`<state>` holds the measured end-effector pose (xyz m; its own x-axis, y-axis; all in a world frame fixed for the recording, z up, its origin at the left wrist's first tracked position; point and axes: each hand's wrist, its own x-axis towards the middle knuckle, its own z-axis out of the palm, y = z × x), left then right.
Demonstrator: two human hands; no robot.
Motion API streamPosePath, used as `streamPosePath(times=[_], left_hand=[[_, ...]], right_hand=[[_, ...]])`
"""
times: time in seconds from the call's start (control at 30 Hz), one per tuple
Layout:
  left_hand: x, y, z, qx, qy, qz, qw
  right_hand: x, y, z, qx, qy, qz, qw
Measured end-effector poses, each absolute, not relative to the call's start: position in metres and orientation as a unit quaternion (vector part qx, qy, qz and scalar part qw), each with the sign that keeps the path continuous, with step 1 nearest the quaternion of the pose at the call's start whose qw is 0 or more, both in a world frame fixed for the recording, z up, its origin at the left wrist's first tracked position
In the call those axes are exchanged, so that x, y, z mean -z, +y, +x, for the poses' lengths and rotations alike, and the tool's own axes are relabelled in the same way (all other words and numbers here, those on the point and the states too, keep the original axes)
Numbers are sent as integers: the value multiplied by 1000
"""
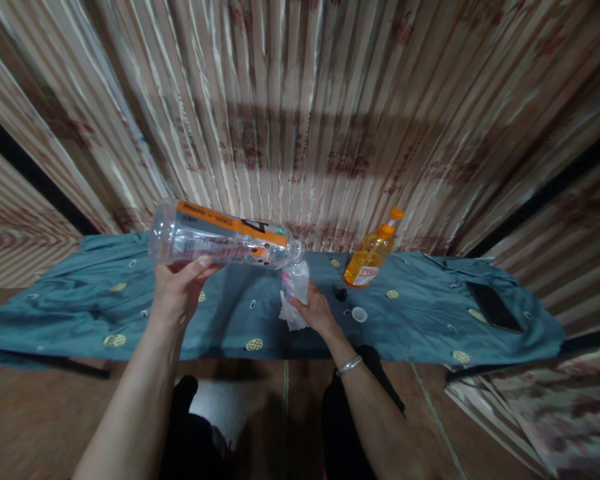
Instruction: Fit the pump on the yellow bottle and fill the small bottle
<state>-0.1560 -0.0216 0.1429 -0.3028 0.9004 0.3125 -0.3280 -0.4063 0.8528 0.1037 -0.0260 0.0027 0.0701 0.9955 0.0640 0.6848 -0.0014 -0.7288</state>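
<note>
My left hand [183, 283] is closed round the lower part of a large clear plastic bottle [220, 235] with an orange and grey label. This bottle lies almost level in the air, its neck pointing right and slightly down. Its mouth meets the top of a small clear bottle [296, 277] with a pink mark. My right hand [314, 308] grips the small bottle, which stands nearly upright. A crumpled white tissue [293, 319] shows under and beside it. Whether liquid passes between the two I cannot tell.
A pump bottle of orange liquid [367, 260] stands tilted in view to the right. Near it lie a black cap [341, 294] and a small white cap [359, 315]. A dark phone [494, 307] lies at the right on the teal cloth [420, 327]. Striped curtains [300, 133] hang behind.
</note>
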Motion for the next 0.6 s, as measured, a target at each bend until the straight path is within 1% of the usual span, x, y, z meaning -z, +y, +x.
streamPosePath(times=[0.6], left_hand=[[-144, -19, -154, -738, 330, 414, 418]], right_hand=[[-1, -25, 102, -253, -632, -659, 320]])
